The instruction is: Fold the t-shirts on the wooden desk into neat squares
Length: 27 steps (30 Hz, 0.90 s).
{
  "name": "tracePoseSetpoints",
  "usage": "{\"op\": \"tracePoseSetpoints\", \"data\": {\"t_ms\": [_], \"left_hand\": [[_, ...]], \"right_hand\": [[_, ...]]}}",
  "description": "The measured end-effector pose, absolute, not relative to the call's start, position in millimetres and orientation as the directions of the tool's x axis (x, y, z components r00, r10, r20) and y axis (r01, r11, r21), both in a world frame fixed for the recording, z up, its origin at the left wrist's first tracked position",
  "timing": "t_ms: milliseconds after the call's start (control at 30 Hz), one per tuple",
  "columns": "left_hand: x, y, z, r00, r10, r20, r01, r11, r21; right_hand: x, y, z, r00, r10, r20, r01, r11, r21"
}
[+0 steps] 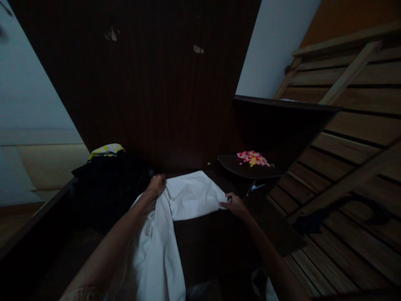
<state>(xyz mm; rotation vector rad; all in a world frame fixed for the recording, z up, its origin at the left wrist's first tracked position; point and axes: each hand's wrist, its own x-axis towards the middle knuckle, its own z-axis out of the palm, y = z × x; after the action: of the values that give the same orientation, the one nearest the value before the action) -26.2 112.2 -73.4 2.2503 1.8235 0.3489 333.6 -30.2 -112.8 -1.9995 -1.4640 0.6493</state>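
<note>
A white cloth garment [194, 196] lies partly flat on the dark wooden surface, and its lower part hangs down toward me in long folds. My left hand [157, 184] is closed on its upper left part, where the fabric bunches. At the right end, my right hand [233, 204] pinches the edge between thumb and fingers. Which part of the garment each hand grips cannot be made out. Just left of my left hand is a heap of black cloth [106, 184].
A yellow-and-white patterned cloth [107, 149] tops the black heap. Small pink, red and yellow pieces [253, 158] lie on a rounded dark shelf [232, 161]. A tall dark wooden panel [156, 83] stands behind. Wooden slats [351, 154] rise at the right, with a dark strap [341, 209] across them.
</note>
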Motion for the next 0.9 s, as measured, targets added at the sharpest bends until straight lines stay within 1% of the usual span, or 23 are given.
{"op": "tracePoseSetpoints", "data": {"t_ms": [167,233,300,367,433,500,533,600,667,733,800,900], "left_hand": [[-29.9,112.3,-75.3,0.25,0.967,0.049,0.92,-0.253,0.299],[-30.8,112.4,-76.3,0.271,0.961,0.059,0.915,-0.276,0.296],[-32.1,112.5,-77.6,0.291,0.954,0.067,0.908,-0.297,0.295],[-33.3,112.6,-79.2,0.305,0.949,0.075,0.903,-0.313,0.295],[-33.9,112.9,-81.0,0.312,0.947,0.081,0.9,-0.322,0.293],[-33.7,113.0,-82.6,0.315,0.945,0.085,0.9,-0.326,0.289],[-33.3,112.9,-83.0,0.315,0.945,0.087,0.901,-0.326,0.286],[-32.3,112.0,-82.9,0.313,0.946,0.088,0.904,-0.325,0.279],[-31.5,109.8,-81.5,0.312,0.946,0.088,0.906,-0.325,0.271],[-31.3,106.4,-79.0,0.314,0.945,0.086,0.908,-0.326,0.263],[-31.2,102.3,-75.3,0.316,0.945,0.083,0.911,-0.327,0.251],[-28.5,95.4,-66.3,0.319,0.944,0.082,0.918,-0.329,0.222]], "right_hand": [[350.1,-31.7,-114.8,0.185,0.983,-0.008,0.597,-0.119,-0.793],[359.4,-31.7,-113.3,0.151,0.988,-0.027,0.556,-0.108,-0.824],[366.5,-30.7,-112.0,0.161,0.986,-0.032,0.573,-0.12,-0.81],[368.0,-29.1,-111.0,0.203,0.979,0.027,0.675,-0.12,-0.728],[361.7,-27.7,-110.8,0.217,0.96,0.175,0.805,-0.075,-0.588],[347.6,-26.7,-113.0,0.154,0.925,0.346,0.901,0.012,-0.433],[338.5,-26.3,-115.6,0.099,0.907,0.41,0.929,0.063,-0.364],[319.9,-25.9,-124.0,-0.029,0.888,0.459,0.951,0.166,-0.259],[306.3,-25.9,-134.8,-0.138,0.9,0.413,0.952,0.235,-0.195],[301.2,-26.8,-144.0,-0.18,0.93,0.322,0.96,0.238,-0.15],[302.7,-28.5,-147.4,-0.174,0.954,0.242,0.973,0.205,-0.108],[304.0,-30.9,-139.2,-0.131,0.977,0.166,0.989,0.141,-0.046]]}}
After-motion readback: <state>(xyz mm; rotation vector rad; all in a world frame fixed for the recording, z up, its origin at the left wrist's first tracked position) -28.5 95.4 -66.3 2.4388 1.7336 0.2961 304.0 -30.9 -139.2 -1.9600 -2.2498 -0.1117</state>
